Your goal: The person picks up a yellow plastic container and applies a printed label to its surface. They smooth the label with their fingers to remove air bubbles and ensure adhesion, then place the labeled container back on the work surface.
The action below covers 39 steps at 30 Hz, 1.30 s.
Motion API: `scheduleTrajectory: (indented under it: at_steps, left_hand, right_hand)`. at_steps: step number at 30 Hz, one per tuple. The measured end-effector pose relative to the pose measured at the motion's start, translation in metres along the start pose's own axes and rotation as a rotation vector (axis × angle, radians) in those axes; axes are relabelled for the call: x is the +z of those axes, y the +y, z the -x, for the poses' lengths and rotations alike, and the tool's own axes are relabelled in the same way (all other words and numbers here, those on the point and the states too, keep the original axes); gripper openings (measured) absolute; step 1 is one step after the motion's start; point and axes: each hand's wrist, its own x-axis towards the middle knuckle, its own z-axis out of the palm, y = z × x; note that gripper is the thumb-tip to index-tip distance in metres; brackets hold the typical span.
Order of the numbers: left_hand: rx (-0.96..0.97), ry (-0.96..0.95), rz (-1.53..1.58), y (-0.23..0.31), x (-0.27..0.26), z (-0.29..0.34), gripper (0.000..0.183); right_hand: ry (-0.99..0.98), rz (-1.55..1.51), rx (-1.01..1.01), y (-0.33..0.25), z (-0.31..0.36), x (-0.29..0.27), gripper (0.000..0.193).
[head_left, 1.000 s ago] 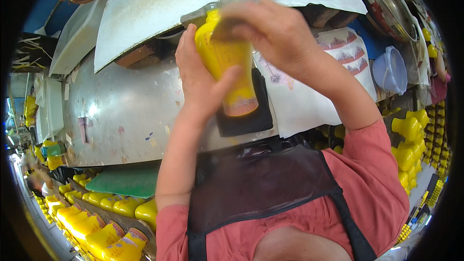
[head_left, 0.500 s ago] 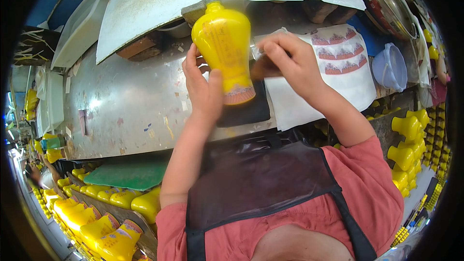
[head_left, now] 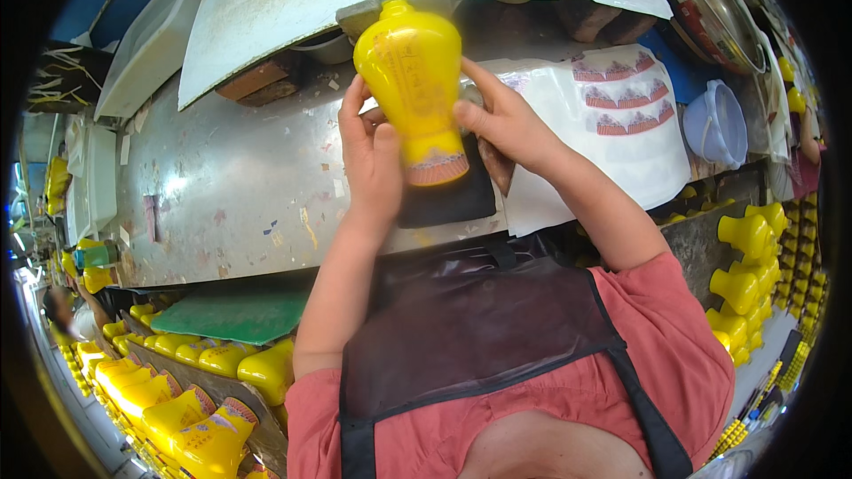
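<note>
A glossy yellow vase (head_left: 410,71) with a narrow neck and a pink-and-blue patterned band round its foot is held over the bench, neck pointing away from me. My left hand (head_left: 371,164) grips its left side, fingers behind and thumb toward me. On the right side, my right hand (head_left: 508,120) is closed against the vase, its fingertips partly hidden behind it. Under that palm a brown, flat, pointed piece (head_left: 495,166) sticks out; whether the hand grips it too is hard to see. A black pad (head_left: 448,204) lies below the vase's foot.
White sheets with pink curved decals (head_left: 626,93) lie to the right, near a pale blue bucket (head_left: 714,124). A grey block (head_left: 359,18) sits behind the vase on the metal bench (head_left: 222,186). Yellow vases (head_left: 209,435) stand lower left, others (head_left: 750,257) at right.
My right hand, blurred and apart from the vase before, has moved left onto its right side. My left hand keeps its hold, and the vase stays nearly in place.
</note>
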Motion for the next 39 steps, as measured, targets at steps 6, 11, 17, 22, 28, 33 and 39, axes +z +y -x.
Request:
scheduleTrajectory:
  at_steps: [6, 11, 17, 22, 28, 33, 39]
  left_hand:
    - [-0.023, 0.005, -0.177, 0.005, 0.005, -0.002, 0.079]
    - [-0.012, -0.004, -0.089, 0.002, 0.005, -0.003, 0.081]
    - [-0.016, -0.015, -0.055, 0.000, 0.003, -0.003, 0.080]
    - [-0.026, -0.020, -0.070, 0.001, 0.003, -0.002, 0.079]
    - [-0.047, -0.023, -0.066, 0.004, 0.003, -0.003, 0.079]
    - [-0.032, -0.017, -0.193, 0.003, 0.005, -0.002, 0.079]
    - [-0.029, -0.029, -0.227, 0.002, 0.002, -0.004, 0.079]
  right_hand:
    - [0.048, 0.036, -0.055, -0.004, -0.007, 0.013, 0.083]
    - [0.046, 0.116, -0.104, 0.002, -0.007, 0.015, 0.088]
    - [0.069, 0.169, -0.146, 0.004, -0.007, 0.015, 0.090]
    - [0.072, 0.182, -0.156, 0.003, -0.005, 0.016, 0.087]
    - [0.034, 0.177, -0.127, -0.008, -0.006, 0.009, 0.087]
    - [0.047, 0.201, -0.024, -0.010, -0.005, 0.012, 0.093]
    - [-0.023, 0.105, -0.086, 0.000, -0.008, 0.007, 0.097]
